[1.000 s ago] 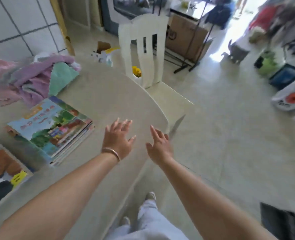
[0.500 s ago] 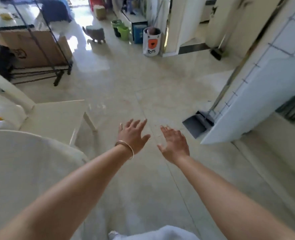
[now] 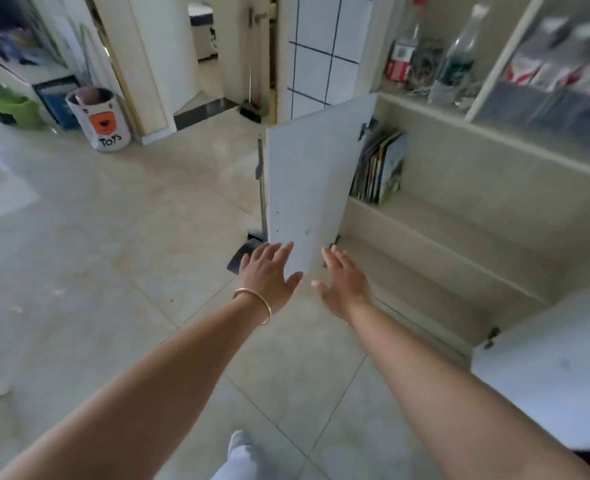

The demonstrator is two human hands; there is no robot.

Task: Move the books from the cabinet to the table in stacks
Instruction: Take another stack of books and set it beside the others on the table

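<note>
Cream laminate cabinet [image 3: 466, 188] at 2 o'clock, flat panels, square edges. Its door [image 3: 307, 188] stands open, a smooth pale slab, hinged at its right edge. Books [image 3: 380, 168], thin glossy picture books, stand upright and lean a little, packed at the left end of the upper shelf just behind the door's hinge. Lower shelf [image 3: 435, 282] bare as far as visible.

Left hand [image 3: 267, 275] at centre, fingers straight and spread, holding nothing; metal bangle [image 3: 257, 304] on the wrist. Fingertips overlap the door's bottom corner; can't tell if touching. Right hand [image 3: 344, 278] just right of it, fingers straight and loosely spread, also holding nothing, in front of the lower shelf. Both well apart from the books.

Upper compartment at 1 o'clock: clear glass bottles [image 3: 456, 60], blurred. Glass-fronted section at 2 o'clock, contents blurred.

Glossy beige tile floor [image 3: 113, 254]. At 10 o'clock a soft white bin [image 3: 100, 119] marked TOYS, contents unclear. Dark dustpan [image 3: 243, 254] behind the door.
</note>
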